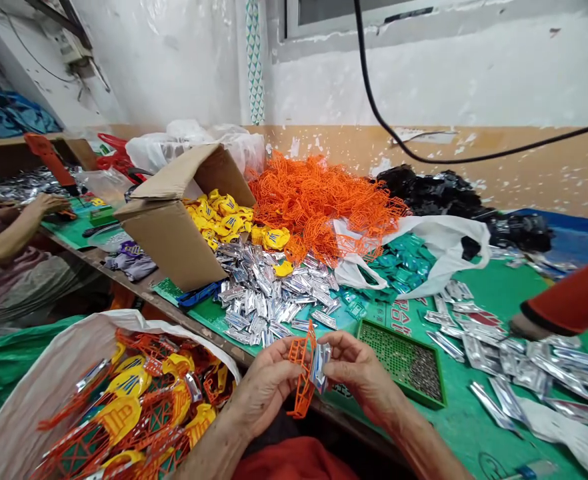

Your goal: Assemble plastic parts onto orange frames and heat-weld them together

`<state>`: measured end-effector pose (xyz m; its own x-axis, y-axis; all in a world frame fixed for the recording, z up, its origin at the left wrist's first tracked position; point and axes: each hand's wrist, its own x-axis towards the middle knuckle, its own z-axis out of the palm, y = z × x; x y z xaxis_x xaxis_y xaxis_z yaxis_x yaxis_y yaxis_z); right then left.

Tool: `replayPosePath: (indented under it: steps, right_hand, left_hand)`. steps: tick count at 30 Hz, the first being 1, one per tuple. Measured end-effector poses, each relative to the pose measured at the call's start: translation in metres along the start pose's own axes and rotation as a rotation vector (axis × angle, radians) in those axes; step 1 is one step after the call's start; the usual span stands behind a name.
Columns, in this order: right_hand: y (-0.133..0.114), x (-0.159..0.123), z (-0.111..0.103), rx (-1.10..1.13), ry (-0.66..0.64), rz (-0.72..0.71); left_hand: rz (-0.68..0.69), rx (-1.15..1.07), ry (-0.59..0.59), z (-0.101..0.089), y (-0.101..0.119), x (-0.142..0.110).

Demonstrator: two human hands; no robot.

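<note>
My left hand (269, 387) pinches an orange plastic lattice piece (301, 373) that stands on edge close in front of me. My right hand (357, 370) presses a small silver chrome part (320, 365) against that lattice. Both hands are closed, and they meet just above the table's near edge. Beyond them lies a heap of silver chrome parts (269, 297), behind it a big tangle of orange lattice pieces (319, 200). Yellow plastic pieces (224, 217) spill from a tipped cardboard box (174, 233).
A white sack (49, 387) at lower left holds assembled orange, yellow and silver pieces. A green tray (399, 330) of tiny screws sits right of my hands. Teal parts in a white bag (439, 243), black parts (444, 193), another person's red sleeve (574, 300) and a seated person (9, 260) surround the table.
</note>
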<state>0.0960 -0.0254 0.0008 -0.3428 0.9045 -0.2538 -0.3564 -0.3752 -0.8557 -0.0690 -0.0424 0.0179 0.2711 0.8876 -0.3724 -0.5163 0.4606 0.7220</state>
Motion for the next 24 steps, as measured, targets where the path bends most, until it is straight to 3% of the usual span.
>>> replayPosePath:
  steps: [7, 16, 20, 24]
  right_hand:
    - [0.0046, 0.0004, -0.0033, 0.075, 0.015, 0.021]
    - [0.0031, 0.0004, -0.0085, 0.137, -0.059, 0.028]
    - [0.0038, 0.0011, -0.0066, 0.127, -0.034, 0.033]
    - [0.0023, -0.0011, -0.0042, 0.087, -0.012, -0.043]
  left_hand:
    - [0.009, 0.07, 0.018, 0.0002, -0.0028, -0.0003]
    - [0.057, 0.367, -0.033, 0.0036, -0.0016, -0.0014]
    - [0.114, 0.512, -0.074, 0.0006, -0.0016, -0.0029]
    - [0.261, 0.743, -0.1, 0.0008, 0.0011, -0.0059]
